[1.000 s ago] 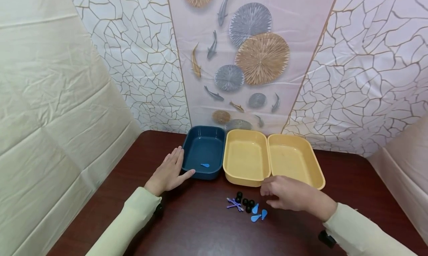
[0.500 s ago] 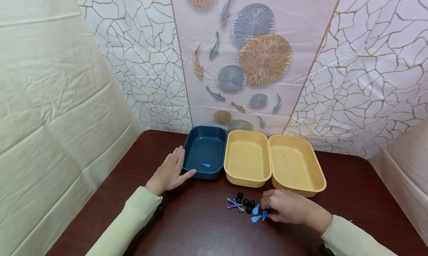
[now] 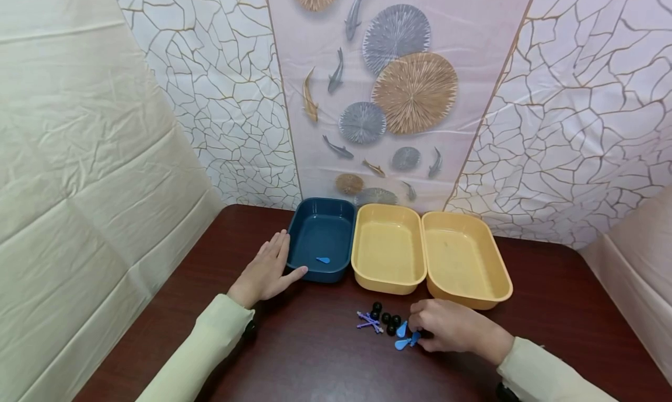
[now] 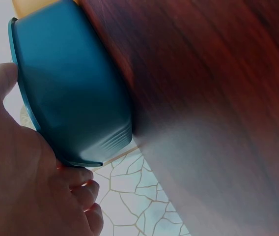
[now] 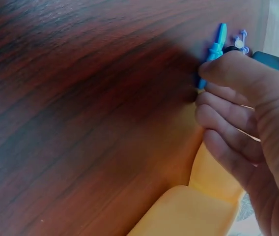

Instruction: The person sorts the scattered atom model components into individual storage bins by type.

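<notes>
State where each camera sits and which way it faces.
Head: worn on the head, facing forward and down at the table; left hand, right hand and sleeves show.
Left wrist: on that wrist, facing the blue tray from outside; left hand shows.
Right wrist: on that wrist, facing the table and blue pieces; right hand shows, left hand partly.
Head and left wrist share the blue tray.

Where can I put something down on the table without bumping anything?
The table looks bare on the near side, between the left sleeve and the purple sticks. Another bare patch lies right of the rightmost yellow tray. It's crowded by the right hand: black beads, blue pieces and those sticks bunch together there.
</notes>
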The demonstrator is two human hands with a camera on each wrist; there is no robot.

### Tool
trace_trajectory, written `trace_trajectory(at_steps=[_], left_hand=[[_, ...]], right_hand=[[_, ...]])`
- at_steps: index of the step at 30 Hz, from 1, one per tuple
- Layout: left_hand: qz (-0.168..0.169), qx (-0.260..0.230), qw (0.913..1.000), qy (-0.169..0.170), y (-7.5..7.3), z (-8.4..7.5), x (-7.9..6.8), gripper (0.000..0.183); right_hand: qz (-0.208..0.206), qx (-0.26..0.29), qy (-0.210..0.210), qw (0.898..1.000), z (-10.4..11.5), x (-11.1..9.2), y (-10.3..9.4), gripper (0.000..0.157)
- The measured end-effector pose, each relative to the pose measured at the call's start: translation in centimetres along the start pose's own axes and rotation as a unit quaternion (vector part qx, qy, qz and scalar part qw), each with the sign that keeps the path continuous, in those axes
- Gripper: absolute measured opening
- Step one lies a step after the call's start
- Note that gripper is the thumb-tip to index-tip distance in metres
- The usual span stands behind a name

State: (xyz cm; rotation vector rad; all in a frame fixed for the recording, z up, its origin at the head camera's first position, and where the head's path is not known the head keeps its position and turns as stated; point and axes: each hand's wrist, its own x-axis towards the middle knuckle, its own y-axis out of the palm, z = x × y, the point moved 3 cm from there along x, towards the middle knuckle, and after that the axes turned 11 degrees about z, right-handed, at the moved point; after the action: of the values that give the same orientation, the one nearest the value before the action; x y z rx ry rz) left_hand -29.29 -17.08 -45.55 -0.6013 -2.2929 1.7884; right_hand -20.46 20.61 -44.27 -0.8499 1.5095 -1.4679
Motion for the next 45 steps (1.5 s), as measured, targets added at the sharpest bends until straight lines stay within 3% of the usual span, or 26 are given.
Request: trace_trajectory(at_steps=[6, 16, 30, 45], left_hand=[[0.0, 0.0, 1.0, 0.001, 0.1, 0.0, 0.0, 0.098], [-0.003, 0.0, 1.0, 0.0, 0.0, 0.1, -0.1, 0.097], [-0.001, 0.003, 1.0, -0.002, 0.1, 0.0, -0.1, 0.098], [0.004, 0.0, 1.0, -0.001, 0.0, 0.0, -0.1, 0.098]], right_hand=[[-0.025, -0.045, -0.008, 0.999, 0.1, 0.0, 0.5, 0.027], [-0.035, -0.044, 0.008, 0.998, 0.0, -0.1, -0.2, 0.027], [-0.052, -0.054, 0.024, 0.997, -0.8, -0.1, -4.0, 0.03], [-0.039, -0.058, 0.058, 0.996, -1.7, 2.0, -9.1, 0.02]])
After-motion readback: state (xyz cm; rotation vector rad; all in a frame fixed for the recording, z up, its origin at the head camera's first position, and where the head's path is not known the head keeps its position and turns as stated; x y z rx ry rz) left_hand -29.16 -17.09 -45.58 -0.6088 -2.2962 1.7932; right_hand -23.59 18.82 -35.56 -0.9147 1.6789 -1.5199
